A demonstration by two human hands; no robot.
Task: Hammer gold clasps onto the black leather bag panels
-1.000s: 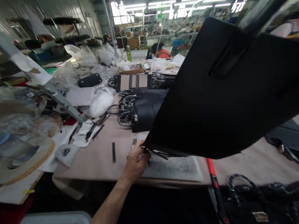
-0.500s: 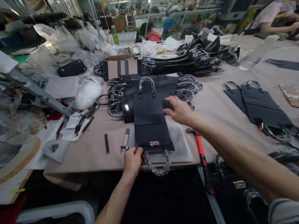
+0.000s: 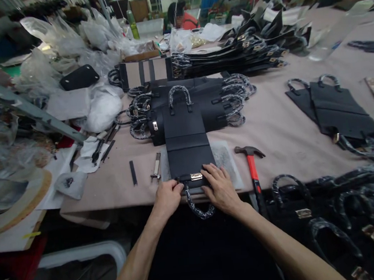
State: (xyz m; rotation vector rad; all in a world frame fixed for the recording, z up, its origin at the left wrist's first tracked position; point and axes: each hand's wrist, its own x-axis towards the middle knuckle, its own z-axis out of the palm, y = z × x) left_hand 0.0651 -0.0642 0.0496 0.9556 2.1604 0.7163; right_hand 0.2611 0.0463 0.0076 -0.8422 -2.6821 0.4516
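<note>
A black handbag panel (image 3: 188,153) lies lengthwise before me, reaching to the table's front edge. It has a plastic-wrapped handle at each end and a gold clasp (image 3: 196,176) near the close end. My left hand (image 3: 169,198) pinches the panel's left edge beside the near handle (image 3: 199,210), which hangs over the table edge. With fingers spread, my right hand (image 3: 222,189) rests on the panel's right side, fingertips by the clasp. Under the panel shows a pale slab (image 3: 225,160). A claw hammer (image 3: 253,168) with a red and black handle lies to the right.
More black panels with wrapped handles (image 3: 213,115) lie beneath and behind. A tall stack of them (image 3: 219,61) stands farther back. To the left are a dark strip (image 3: 133,172), a divider-like metal tool (image 3: 156,167) and plastic bags (image 3: 103,106). Finished-looking bags (image 3: 302,215) sit at lower right.
My right hand has come down and toward me from above the panel's middle to rest beside the clasp. My left hand stays at the left edge. The view has tilted downward.
</note>
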